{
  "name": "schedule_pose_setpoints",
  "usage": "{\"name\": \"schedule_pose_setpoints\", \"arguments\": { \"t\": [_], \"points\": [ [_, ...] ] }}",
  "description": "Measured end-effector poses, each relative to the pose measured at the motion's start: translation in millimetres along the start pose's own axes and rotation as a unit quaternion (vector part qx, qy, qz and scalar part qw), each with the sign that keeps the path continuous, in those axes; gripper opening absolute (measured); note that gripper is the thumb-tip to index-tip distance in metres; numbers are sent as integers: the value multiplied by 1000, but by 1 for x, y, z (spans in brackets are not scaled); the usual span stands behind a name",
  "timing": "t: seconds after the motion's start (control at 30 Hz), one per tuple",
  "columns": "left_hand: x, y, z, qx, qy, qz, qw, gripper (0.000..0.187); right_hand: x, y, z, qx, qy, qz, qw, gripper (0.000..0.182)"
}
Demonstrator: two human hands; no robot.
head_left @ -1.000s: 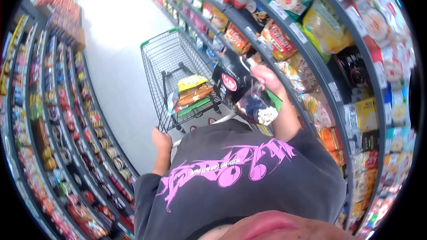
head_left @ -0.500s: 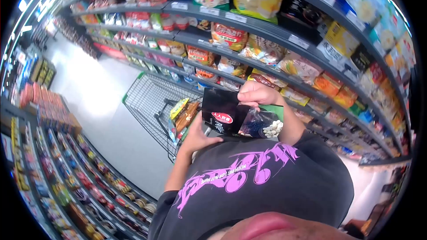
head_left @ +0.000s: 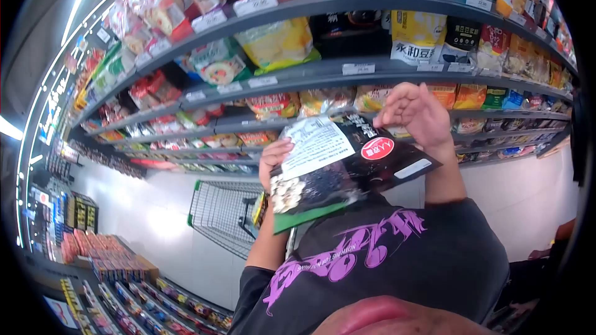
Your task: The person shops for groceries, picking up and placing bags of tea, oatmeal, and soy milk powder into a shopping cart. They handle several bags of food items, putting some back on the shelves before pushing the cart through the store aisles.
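A black food bag (head_left: 360, 164) hangs tilted in front of my chest, with a white label of small print, a red oval logo and a green strip along its lower edge. At the bag's left edge, the fingers of my left hand (head_left: 273, 160) are closed over it and the label. My right hand (head_left: 415, 115) is raised at the bag's upper right, fingers apart and slightly curled, its wrist behind the bag's right corner in this view.
Long shelves (head_left: 298, 77) of packaged food with price tags run across in front of me. A green-rimmed shopping cart (head_left: 217, 211) stands on the floor at left, a yellow packet (head_left: 259, 208) in it. Stacked pink packages (head_left: 102, 248) and low shelves (head_left: 136, 301) lie farther left.
The bag has been turned, bringing its printed label into view. My right hand has let go of its top and opened. My left hand has moved up onto its left edge. The view has swung right.
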State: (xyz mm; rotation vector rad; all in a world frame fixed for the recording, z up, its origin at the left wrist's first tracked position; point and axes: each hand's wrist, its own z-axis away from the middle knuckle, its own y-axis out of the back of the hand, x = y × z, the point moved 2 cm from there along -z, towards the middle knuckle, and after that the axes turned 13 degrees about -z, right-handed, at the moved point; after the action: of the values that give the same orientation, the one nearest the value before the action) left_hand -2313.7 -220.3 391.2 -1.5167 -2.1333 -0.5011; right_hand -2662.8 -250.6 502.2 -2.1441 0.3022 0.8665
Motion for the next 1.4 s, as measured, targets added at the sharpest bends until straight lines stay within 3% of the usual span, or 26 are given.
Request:
{"name": "schedule_pose_setpoints", "arguments": {
  "t": [0.07, 0.1, 0.13, 0.17, 0.23, 0.3, 0.33, 0.37, 0.4, 0.43, 0.47, 0.5, 0.57, 0.6, 0.67, 0.73, 0.77, 0.8, 0.93, 1.1, 1.23, 1.37, 1.4],
  "points": [
    [-14, -29, -46, 5, -81, -47, 996, 39, -5, 10, 0, 32, 113, 51, 992, 48],
    [-24, -41, -68, -2, -130, -65, 989, 53, -4, 15, -1, 65, 163, 139, 975, 51],
    [-15, -62, -88, 4, -107, -80, 991, 51, 0, 33, -6, 49, 214, 270, 937, 57],
    [-12, -79, -105, -6, -75, -98, 992, 47, 3, 39, -11, 63, 235, 281, 928, 66],
    [-39, -108, -137, -24, -115, -134, 984, 40, 9, 53, -22, 93, 276, 302, 908, 91],
    [-59, -132, -149, -64, -99, -254, 960, 36, -12, 57, -44, 66, 325, 422, 844, 98],
    [-73, -141, -155, -97, -108, -333, 932, 35, -6, 78, -56, 72, 342, 357, 866, 98],
    [-86, -150, -161, -129, -122, -406, 896, 34, -8, 88, -68, 91, 350, 315, 878, 77],
    [-109, -155, -158, -146, 47, -292, 944, 43, -2, 114, -75, 144, 315, 306, 887, 65],
    [-116, -165, -159, -156, 216, -167, 949, 53, -3, 126, -86, 194, 277, 296, 894, 55],
    [-119, -176, -171, -182, 164, -146, 958, 62, -8, 134, -94, 258, 249, 391, 848, 45],
    [-122, -178, -178, -269, 228, -168, 921, 61, -12, 139, -107, 307, 248, 416, 820, 42],
    [-146, -173, -173, -175, 240, -51, 953, 57, -25, 144, -120, 311, 202, 462, 806, 37],
    [-192, -164, -178, -201, 295, 1, 934, 58, -20, 157, -126, 312, 194, 485, 794, 35],
    [-198, -171, -194, -209, 260, -120, 935, 58, -11, 183, -139, 313, 207, 539, 754, 32],
    [-207, -178, -199, -185, 257, -205, 926, 62, -18, 190, -156, 314, 280, 604, 677, 30],
    [-177, -194, -210, -145, 275, -223, 924, 66, -21, 190, -162, 312, 329, 634, 626, 29],
    [-181, -197, -217, -166, 314, -247, 902, 72, -20, 194, -167, 312, 337, 652, 603, 27],
    [-179, -220, -219, -78, 360, -144, 918, 75, -24, 181, -170, 304, 308, 622, 652, 28],
    [-194, -225, -212, -83, 412, -126, 899, 77, -19, 160, -153, 284, 345, 488, 750, 47],
    [-172, -231, -210, -69, 409, -123, 901, 75, 11, 164, -137, 264, 405, 511, 711, 58],
    [-125, -214, -201, -74, 223, -157, 959, 50, 47, 152, -105, 176, 434, 474, 746, 53],
    [-124, -200, -187, -33, 198, -164, 966, 43, 59, 146, -94, 139, 414, 477, 763, 49]
  ]
}}
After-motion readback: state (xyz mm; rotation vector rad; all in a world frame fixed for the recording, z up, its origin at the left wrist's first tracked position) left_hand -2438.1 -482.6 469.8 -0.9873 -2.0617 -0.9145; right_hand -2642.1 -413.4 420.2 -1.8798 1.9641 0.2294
